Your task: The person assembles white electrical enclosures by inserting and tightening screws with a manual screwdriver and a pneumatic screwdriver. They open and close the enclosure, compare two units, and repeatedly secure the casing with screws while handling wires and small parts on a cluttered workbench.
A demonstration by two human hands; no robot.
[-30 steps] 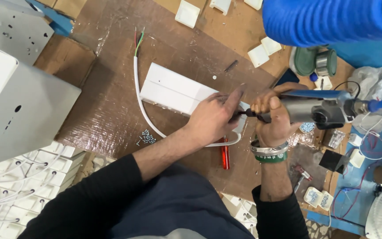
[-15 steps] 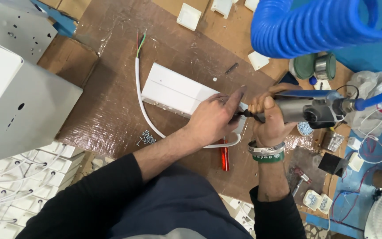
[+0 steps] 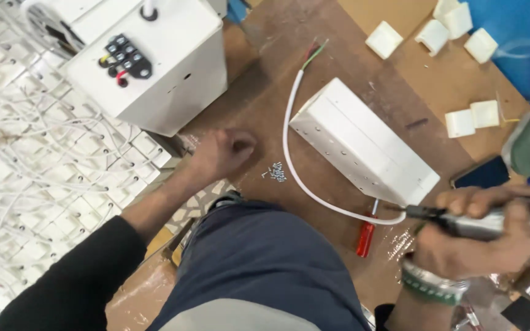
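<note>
Two hands at work, well apart: the left hand (image 3: 225,153), arm stretched out across the brown desk (image 3: 338,55), hovers knuckles-up with its fingers curled loosely and gripping nothing, just beside a small heap of screws (image 3: 275,173). Over on the other side the right hand (image 3: 476,236), wrist banded in green, has its fingers wrapped tight round a grey power screwdriver (image 3: 498,224), bit pointing left toward the near corner of the long white box (image 3: 363,144). A white cable (image 3: 289,153) curves around that box, a red-handled screwdriver (image 3: 366,236) lying just under it.
</note>
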